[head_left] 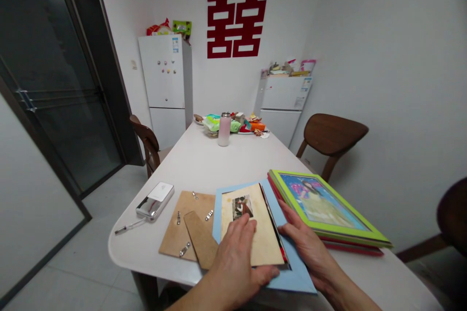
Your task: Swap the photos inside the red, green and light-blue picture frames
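Observation:
A light-blue picture frame (299, 279) lies at the table's near edge. On it rests a cream sheet (264, 240) with a small printed picture (241, 207), and dark, glossy edges show beneath the sheet. My left hand (235, 257) is spread over the sheet, fingertips just under the small picture. At the frame's right side, my right hand (310, 245) holds the blue border between thumb and fingers. To the left lies a brown backing board (171, 235) with several metal clips, partly covered by a brown support flap (200, 240).
Stacked picture frames, a green one (350, 231) on top, lie close by on the right. A power bank (156, 200) with a short cable sits at left. Farther back stand a pink bottle (224, 130) and snack packages (251, 126). Chairs (333, 133) flank the white table (204, 165).

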The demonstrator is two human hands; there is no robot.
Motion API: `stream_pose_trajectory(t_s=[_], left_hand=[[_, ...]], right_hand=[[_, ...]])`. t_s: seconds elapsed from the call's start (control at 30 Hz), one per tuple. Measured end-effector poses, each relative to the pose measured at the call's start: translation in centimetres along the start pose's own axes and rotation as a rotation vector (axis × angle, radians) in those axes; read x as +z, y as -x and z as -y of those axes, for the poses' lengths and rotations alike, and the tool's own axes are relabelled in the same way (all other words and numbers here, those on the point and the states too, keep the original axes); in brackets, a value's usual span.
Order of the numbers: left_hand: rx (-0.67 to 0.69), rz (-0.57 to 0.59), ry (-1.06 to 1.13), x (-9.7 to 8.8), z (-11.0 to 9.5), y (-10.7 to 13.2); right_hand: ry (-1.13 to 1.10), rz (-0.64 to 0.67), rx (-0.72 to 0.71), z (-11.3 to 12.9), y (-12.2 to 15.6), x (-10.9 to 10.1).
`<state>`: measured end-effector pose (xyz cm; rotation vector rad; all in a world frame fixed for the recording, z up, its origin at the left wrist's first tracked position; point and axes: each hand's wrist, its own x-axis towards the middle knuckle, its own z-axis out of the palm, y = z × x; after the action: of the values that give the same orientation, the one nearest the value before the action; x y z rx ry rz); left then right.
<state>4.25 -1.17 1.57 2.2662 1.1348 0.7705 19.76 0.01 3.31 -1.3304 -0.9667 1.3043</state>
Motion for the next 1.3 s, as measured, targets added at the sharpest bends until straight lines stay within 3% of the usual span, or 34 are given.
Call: stream_pose_trajectory(t_s=[0.17,0.33,0.4,0.5,0.67,0.8,0.97,1.17,1.3], left_hand=[[0.096,-0.144,-0.052,-1.9,-0.7,-0.1],[-0.171,-0.455,0.078,-5.7,1.8,1.2],[-0.279,-0.460,0.118,-6.6,3.7,2.2],[-0.428,-0.373,0.153,-6.9,6.2,3.7],[-0.486,-0.280,0.103,-6.6,7.2,4.9],[-0.493,-0.272,0.146,-6.7,7.5,4.7],[-0.515,-0.348,0.395,-6.4,9.7,4.2],[-0.550,-0.338,0.543,-6.4,10.2,2.7],[-0.518,-0.220,0.701,-6.6,8.7,1.4]], right_hand=[[0.247,-0.051,-0.037,-1.2,-1.1,-0.8],[0.851,-0.177,-0.211,-3.2,-2.7,-2.7],[1.011,-0.177,-0.253,-3.8,-3.0,-3.1],[1.179,-0.167,-0.330,-4.4,-3.1,-3.1],[1.315,-0.170,-0.441,-5.1,-3.4,-3.0],[1.351,-0.174,-0.504,-5.7,-3.7,-2.8],[1.255,-0.215,-0.635,-5.5,-3.2,-1.4],[0.806,0.107,-0.391,-4.1,-2.3,2.9],[0.651,0.144,-0.323,-4.1,-2.8,5.3]])
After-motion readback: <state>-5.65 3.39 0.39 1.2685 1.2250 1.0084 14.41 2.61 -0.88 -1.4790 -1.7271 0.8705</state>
